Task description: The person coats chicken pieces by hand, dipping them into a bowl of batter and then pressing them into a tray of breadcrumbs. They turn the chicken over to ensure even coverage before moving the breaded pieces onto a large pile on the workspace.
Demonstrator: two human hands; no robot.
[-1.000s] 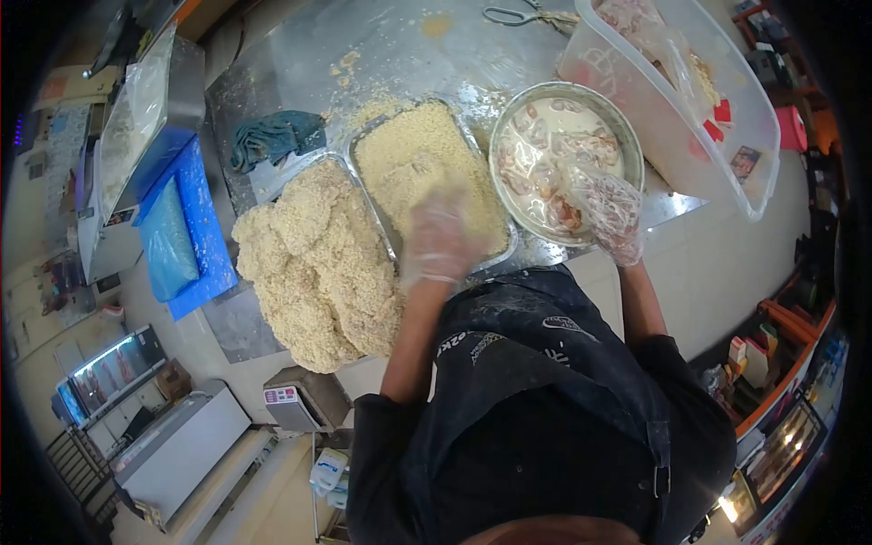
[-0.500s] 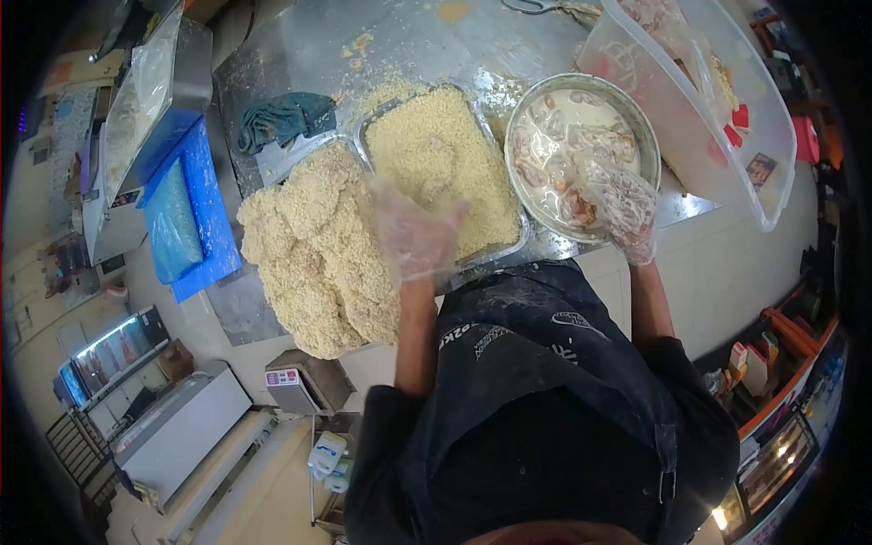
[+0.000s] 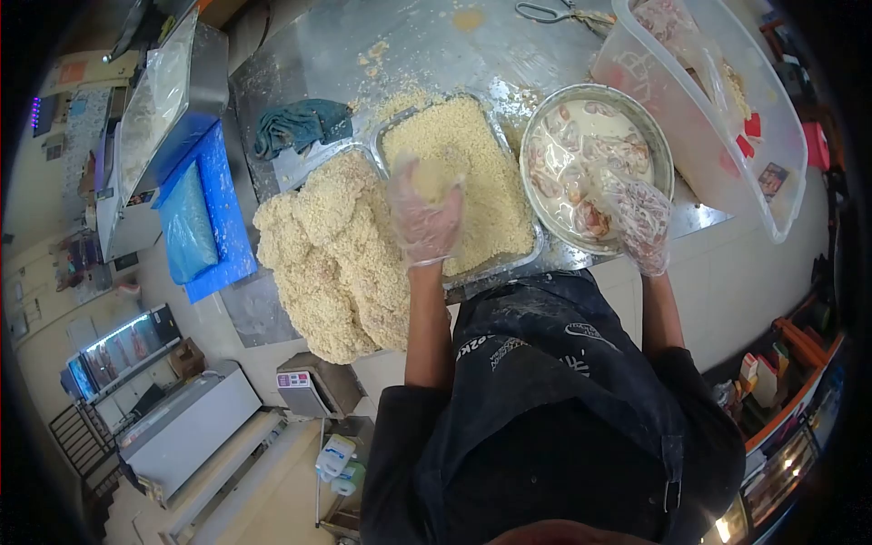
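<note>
My left hand (image 3: 425,222), in a clear plastic glove, is over the near left part of a metal tray of pale crumbs (image 3: 495,200). Its fingers curl around a blurred clump of crumbs. Left of it rises a big heap of crumb-coated pieces (image 3: 331,254), partly behind my wrist. My right hand (image 3: 641,222), gloved too, reaches over the near right rim of a round metal bowl (image 3: 668,150). Milky liquid and raw meat pieces, apparently chicken, fill the bowl. The right fingers close against a piece of meat (image 3: 590,221); their tips are partly hidden.
A dark green cloth (image 3: 302,125) lies behind the heap on the metal table (image 3: 309,54). At right stands a clear plastic tub (image 3: 727,136) with bagged meat. Scissors (image 3: 543,11) lie at the far edge. A blue bag (image 3: 188,227) is at left; a scale (image 3: 302,393) stands below.
My left hand has turned and gathered a clump of crumbs. The right hand stays at the meat in the bowl. The whole view has shifted slightly.
</note>
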